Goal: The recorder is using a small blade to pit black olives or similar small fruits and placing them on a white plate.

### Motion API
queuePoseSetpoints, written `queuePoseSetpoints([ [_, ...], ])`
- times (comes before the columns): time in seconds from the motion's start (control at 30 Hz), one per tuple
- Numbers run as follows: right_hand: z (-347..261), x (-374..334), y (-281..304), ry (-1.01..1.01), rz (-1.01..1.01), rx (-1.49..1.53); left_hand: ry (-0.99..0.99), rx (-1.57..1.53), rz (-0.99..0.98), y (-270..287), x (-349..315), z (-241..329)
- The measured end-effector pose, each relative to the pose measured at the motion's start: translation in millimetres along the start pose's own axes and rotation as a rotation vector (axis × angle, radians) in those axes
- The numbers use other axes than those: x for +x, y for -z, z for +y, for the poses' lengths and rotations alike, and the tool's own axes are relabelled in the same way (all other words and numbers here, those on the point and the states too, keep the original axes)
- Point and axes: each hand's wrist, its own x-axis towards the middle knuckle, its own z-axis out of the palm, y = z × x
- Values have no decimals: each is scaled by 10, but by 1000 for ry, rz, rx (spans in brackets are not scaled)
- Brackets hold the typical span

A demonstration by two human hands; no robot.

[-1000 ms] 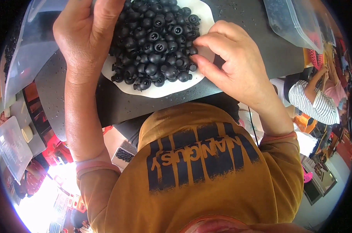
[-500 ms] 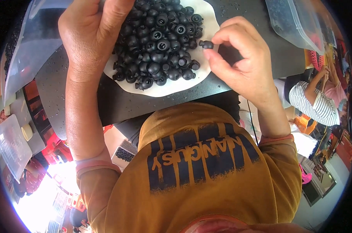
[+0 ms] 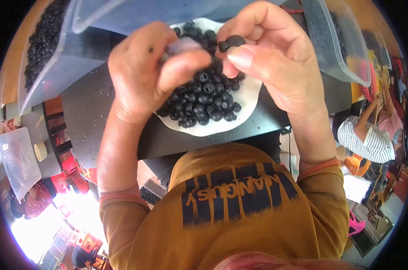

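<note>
Head view: upper centre, black piece (image 3: 234, 42) pinched by right hand (image 3: 280, 63); left hand (image 3: 138, 67) half-curled, any hold blurred, cannot be told; pile (image 3: 208, 96) on plate (image 3: 246, 114) partly hidden.

Nearer to my body than the white plate (image 3: 249, 103), a single line of capital letters (image 3: 234, 188) spans the chest of my mustard-brown shirt (image 3: 231, 238). They share the shirt's colour, cross dark vertical bars (image 3: 257, 203) and look upside down to me.

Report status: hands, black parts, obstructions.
Right hand pinching knobbed black part. Left hand curled, grasp blurred. Black parts heaped on white plate, partly hidden behind hands.
</note>
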Motion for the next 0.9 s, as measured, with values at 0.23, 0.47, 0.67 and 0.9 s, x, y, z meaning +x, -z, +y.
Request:
queuePoseSetpoints([
  [0.23, 124, 291, -26, 154, -236, 86, -26, 15, 72, -12, 38, 31],
  [0.47, 231, 323, 106, 144, -197, 211, -45, -63, 32, -32, 40, -45],
  [0.67, 244, 327, 86, 203, -232, 76, -20, -28, 30, -30, 55, -44],
  [0.9, 330, 269, -21, 137, -238, 204, 102, -78, -6, -44, 72, 47],
])
